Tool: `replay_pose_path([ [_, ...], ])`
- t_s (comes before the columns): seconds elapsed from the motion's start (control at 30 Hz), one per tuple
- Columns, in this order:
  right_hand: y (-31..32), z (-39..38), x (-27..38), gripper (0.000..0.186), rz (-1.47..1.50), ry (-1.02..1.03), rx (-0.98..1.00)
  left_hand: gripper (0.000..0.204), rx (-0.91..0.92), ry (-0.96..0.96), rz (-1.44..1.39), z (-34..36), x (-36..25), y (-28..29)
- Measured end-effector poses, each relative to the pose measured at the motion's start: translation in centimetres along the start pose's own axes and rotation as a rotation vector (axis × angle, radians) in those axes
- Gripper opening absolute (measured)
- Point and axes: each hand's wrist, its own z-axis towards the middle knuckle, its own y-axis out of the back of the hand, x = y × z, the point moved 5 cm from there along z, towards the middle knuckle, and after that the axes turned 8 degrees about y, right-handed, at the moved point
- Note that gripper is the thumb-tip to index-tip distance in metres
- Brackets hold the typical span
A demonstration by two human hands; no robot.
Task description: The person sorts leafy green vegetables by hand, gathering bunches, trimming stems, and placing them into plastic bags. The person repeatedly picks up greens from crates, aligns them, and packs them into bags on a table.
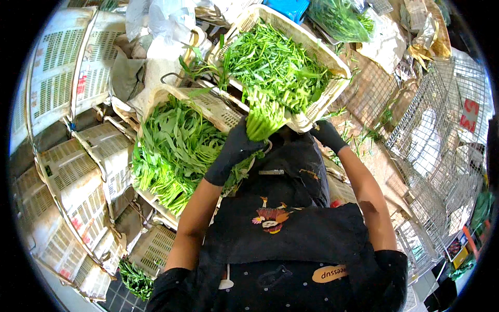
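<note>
My left hand [238,150], in a black glove, is closed around a bunch of green-stemmed leafy vegetable [262,122]. The pale cut ends of the stems point away from me, over the near edge of a cream plastic crate [340,78]. Cut green stems and leaves [275,57] fill that crate. My right hand [328,136], also gloved in black, is at the crate's near right corner with its fingers curled in. A small pale spot shows at its fingertips; what it holds, if anything, I cannot make out. Left of my left hand, long leafy greens [179,138] heap up in a second crate [205,106].
Stacked white plastic crates [57,67] line the left side. Wire mesh baskets [426,119] stand at the right. Bagged greens [343,18] and a blue plastic bag [286,8] are at the back. More greens [136,278] lie low at the left; stem scraps litter the floor at right.
</note>
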Motion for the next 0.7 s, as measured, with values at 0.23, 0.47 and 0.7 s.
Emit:
replay_pose_path([
  [0.23,2.1,-3.9,13.0,0.032,0.023,0.460,-0.149,0.063,0.093,0.108,-0.243,0.5,-0.4,0.7],
  [0.47,-1.3,0.2,3.4,0.035,0.198,0.222,-0.105,0.053,0.192,0.213,-0.356,0.3,-4.3,5.1],
  [0.7,5.7,-2.1,17.3,0.028,0.017,0.557,-0.038,0.061,0.018,0.114,0.154,-1.0,-5.4,1.1],
])
